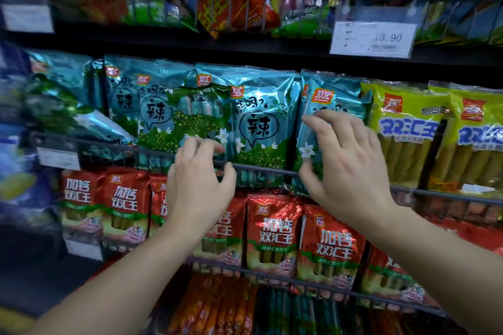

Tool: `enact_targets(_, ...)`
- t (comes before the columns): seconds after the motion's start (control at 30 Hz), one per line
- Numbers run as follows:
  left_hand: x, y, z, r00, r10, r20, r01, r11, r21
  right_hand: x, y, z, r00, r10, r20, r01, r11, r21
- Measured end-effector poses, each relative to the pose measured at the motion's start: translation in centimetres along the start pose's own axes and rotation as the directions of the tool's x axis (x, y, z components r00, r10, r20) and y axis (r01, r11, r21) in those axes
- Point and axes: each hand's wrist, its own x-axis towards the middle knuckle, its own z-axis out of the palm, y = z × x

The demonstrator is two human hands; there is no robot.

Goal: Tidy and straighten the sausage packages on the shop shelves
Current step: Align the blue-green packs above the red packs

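I am laying my right hand (351,160), fingers spread, flat on the rightmost teal sausage package (336,95), which is standing on the middle shelf behind the wire rail (261,168). My left hand (198,182) is hovering loosely curled, grasping nothing. The foil bag is looking light, soft and slippery, so I am planning to pinch its side edges.

Black wire-fronted shelves (261,169) carry upright rows: teal packs (258,122) and yellow packs (408,130) side by side on the middle one, red packs (272,234) below, mixed packs (234,8) above behind a price tag (373,38).
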Motion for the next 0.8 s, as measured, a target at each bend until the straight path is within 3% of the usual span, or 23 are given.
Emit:
enact_targets(0.27, 1.0, -4.7, -3.6, 0.996, -0.074, 0.044, 0.073, 0.997, 0.023, 3.2, -6.1, 1.7, 0.991, -0.062, 0.115, 0.052, 0.995, 0.086)
enact_targets(0.47, 2.6, -6.4, -4.2, 0.996, -0.035, 0.084, 0.035, 0.999, 0.004, 8.2, -8.5, 2.1, 0.985, -0.087, 0.149, 0.066, 0.988, 0.141)
enact_targets(0.6, 4.0, -6.8, -3.9, 0.992, 0.023, 0.128, -0.016, 0.999, -0.05, 11.8, -10.8, 2.6, 0.949, -0.152, 0.275, 0.114, 0.982, 0.151)
enact_targets(0.8, 5.4, -7.9, -4.2, 0.973, 0.064, 0.221, -0.057, 0.998, -0.036, 14.8, -12.8, 3.7, 0.877, -0.154, 0.454, 0.196, 0.98, -0.046)
